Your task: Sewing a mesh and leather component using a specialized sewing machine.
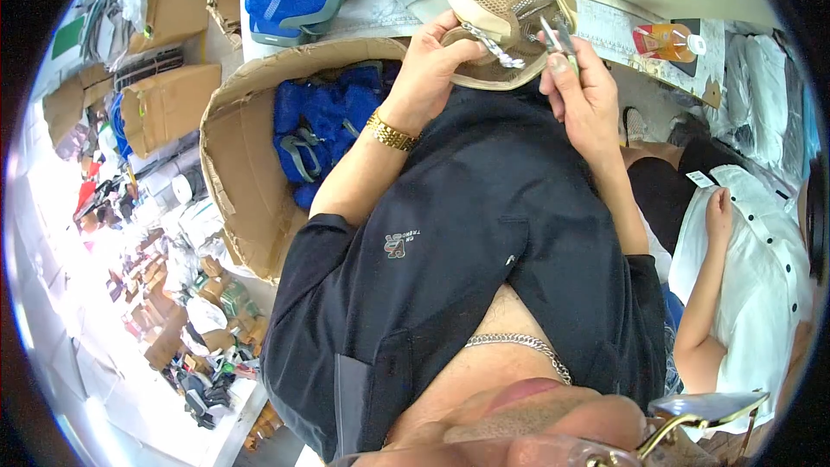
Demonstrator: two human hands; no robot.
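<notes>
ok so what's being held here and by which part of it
The left hand holds the mesh piece by its left edge; the right hand holds the snips by the handle end.

carton (244,143) blocks left, bottle (664,42) right; free gap between beige pouch (477,7) and bottle.

The left hand (443,59) grips a beige mesh piece (493,10) while the right hand (584,91) holds snips (566,41) beside it.

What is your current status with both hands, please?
Left hand: firm grip on beige mesh-lined fabric piece. Right hand: small snips held at its opening. Bottle off to the right, nothing visibly in the way.
</notes>
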